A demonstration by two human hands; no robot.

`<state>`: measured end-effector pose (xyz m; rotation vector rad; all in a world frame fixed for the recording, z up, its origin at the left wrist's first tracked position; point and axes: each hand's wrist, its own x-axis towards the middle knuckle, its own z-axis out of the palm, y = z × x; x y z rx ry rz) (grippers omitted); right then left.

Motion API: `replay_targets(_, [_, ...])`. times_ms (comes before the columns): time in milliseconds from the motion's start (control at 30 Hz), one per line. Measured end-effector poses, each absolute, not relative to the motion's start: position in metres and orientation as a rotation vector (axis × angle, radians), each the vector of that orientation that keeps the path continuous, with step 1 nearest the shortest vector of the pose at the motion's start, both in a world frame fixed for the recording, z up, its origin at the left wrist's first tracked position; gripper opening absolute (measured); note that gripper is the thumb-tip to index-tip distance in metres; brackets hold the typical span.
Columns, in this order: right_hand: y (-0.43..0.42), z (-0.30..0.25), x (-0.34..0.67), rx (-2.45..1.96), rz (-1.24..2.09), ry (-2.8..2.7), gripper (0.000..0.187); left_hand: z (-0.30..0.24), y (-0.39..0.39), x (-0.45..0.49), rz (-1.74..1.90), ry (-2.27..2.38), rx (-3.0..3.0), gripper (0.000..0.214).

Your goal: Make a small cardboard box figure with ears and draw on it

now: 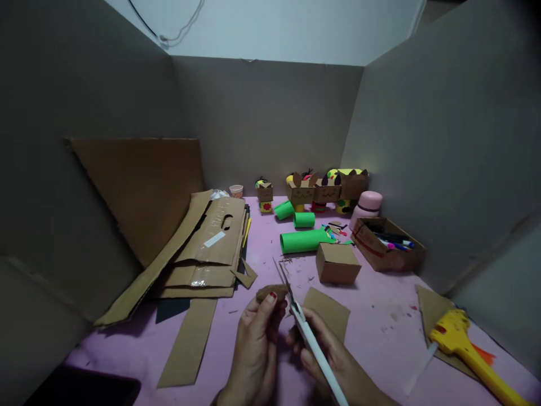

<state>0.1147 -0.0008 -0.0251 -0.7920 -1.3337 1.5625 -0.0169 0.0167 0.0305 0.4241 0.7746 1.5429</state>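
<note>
Between the thumb and fingers of my left hand (260, 332) is a small cut piece of brown cardboard (270, 291). My right hand (327, 352) grips a pair of white-handled scissors (310, 338), whose thin blades point away from me and look slightly parted. The blades pass right beside the cardboard piece's right end; whether they touch it I cannot tell. Under and beyond my right hand lies a flat cardboard piece (327, 310). A small closed cardboard box (338, 263) stands farther off, with a green paper tube (302, 242) behind it.
Folded cardboard sheets (207, 237) are stacked at left, near a loose strip (188, 344). A yellow glue gun (459, 338) lies at right. Behind it are a box of pens (389, 245) and a pink bottle (367, 206). Several cardboard-headed animal figures (302, 192) line the back; grey panels enclose three sides.
</note>
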Motion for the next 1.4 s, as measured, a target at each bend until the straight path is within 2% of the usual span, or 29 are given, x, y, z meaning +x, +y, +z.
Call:
replay_targets(500, [0.002,-0.039,0.114,-0.908,1.387,-1.393,0.064,0.034,0.014,-0.017,1.575,0.755,0.421,0.015])
replay_targets(1033, [0.011,-0.003,0.137,-0.953,1.422,-1.496,0.056,0.026,0.022,-0.027,1.557,0.844,0.604,0.014])
replay_targets(1233, [0.013,0.021,0.161,-1.108,1.246,-1.715,0.061,0.021,0.028,-0.035,1.562,0.96,0.834,0.012])
replay_targets(1400, [0.012,0.029,0.168,-1.089,1.181,-1.837,0.058,0.022,0.028,-0.034,1.42,1.018,1.004,0.013])
